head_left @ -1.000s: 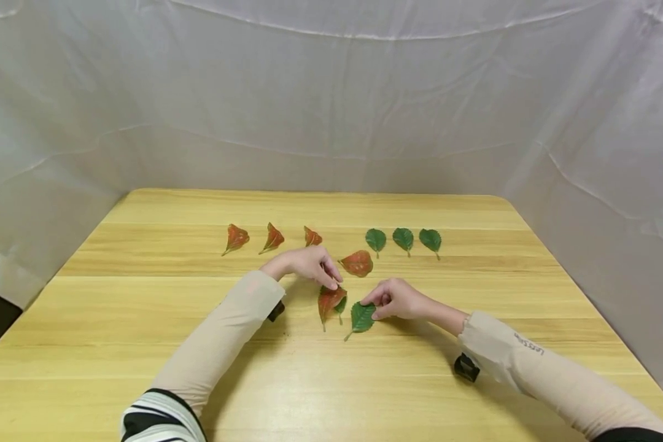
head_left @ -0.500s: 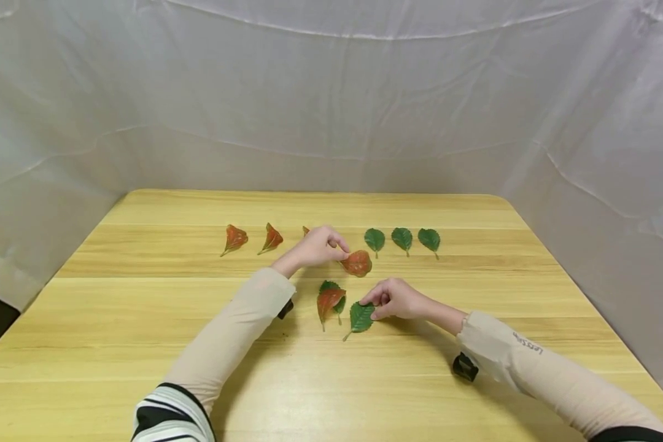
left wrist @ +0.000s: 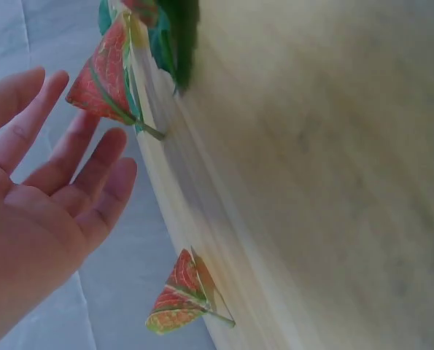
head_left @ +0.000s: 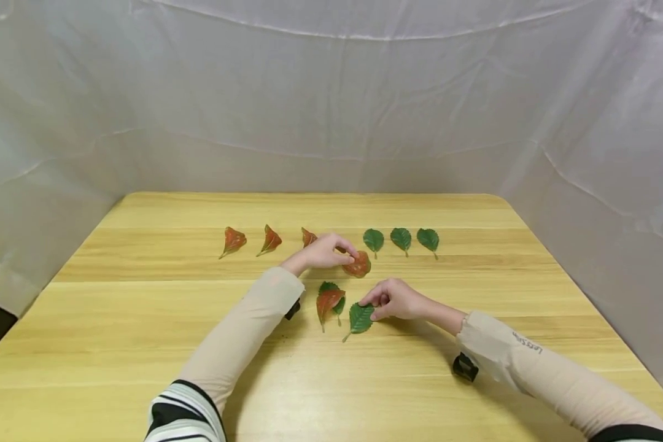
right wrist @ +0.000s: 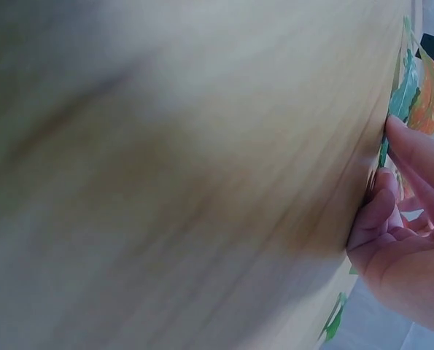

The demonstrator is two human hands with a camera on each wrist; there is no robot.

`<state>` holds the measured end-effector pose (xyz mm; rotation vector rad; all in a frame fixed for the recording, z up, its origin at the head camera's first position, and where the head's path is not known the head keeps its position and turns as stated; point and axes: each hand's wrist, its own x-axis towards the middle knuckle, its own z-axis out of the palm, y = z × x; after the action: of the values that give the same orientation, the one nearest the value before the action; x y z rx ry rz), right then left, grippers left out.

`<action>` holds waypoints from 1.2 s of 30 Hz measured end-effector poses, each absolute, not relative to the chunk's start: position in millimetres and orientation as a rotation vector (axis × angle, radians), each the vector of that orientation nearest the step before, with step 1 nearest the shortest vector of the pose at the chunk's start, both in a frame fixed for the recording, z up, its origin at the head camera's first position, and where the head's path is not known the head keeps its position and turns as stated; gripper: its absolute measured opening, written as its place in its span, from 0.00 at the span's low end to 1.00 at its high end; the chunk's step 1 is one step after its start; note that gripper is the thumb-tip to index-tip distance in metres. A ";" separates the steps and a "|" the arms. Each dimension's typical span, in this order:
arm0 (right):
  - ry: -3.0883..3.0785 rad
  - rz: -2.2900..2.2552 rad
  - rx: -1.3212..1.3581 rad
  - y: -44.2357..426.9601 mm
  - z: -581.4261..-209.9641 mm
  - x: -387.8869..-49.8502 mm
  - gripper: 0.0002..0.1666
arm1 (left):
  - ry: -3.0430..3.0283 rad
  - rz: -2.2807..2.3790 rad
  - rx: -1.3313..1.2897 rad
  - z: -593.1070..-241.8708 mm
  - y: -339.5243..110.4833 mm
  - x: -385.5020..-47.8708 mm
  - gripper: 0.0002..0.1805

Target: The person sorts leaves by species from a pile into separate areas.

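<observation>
Left hand [head_left: 327,252]: fingers bent loosely, spread in the left wrist view, no grip showing. Thumb and forefinger are at the stem side of the loose red leaf [head_left: 359,267]; contact cannot be told. That leaf lies mid-table, in front of the far row.

Right hand [head_left: 399,299]: thumb and forefinger pinch the edge of the near green leaf [head_left: 360,319], stem pointing toward the person. Can't tell if it's fully down on the wood.

Just left of it, an overlapping pair: curled red leaf [head_left: 327,302] over covered green leaf [head_left: 341,305], the green showing at the top and right edge.

Farther out, the far row: three folded red leaves [head_left: 271,239] on the left, spaced apart, the rightmost partly hidden by the left hand; three flat green leaves [head_left: 401,238] on the right, stems toward the person.

Progress, judged from the layout: six leaves stand in place, three per colour. Four sit outside the row, two red and two green, so it looks past halfway, and the overlapping pair isn't separated yet.

Beyond: wooden table [head_left: 116,344], pale sheet [head_left: 331,110] behind.
</observation>
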<state>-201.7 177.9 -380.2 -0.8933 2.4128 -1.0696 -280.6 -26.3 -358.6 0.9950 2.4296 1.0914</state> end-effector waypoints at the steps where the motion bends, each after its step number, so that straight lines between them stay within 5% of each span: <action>1: 2.411 -1.070 -0.895 177.8 -379.8 -201.5 0.15 | 2.419 1.088 1.016 -359.3 -25.9 -280.8 0.09; 36: 2.401 -1.093 -0.868 177.8 -380.9 -201.0 0.15 | 2.447 1.237 0.904 -351.7 -33.5 -273.4 0.08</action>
<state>-201.0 177.8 -380.9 -0.8679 2.4007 -1.0926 -273.4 -33.5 -351.7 0.9044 2.4473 1.2372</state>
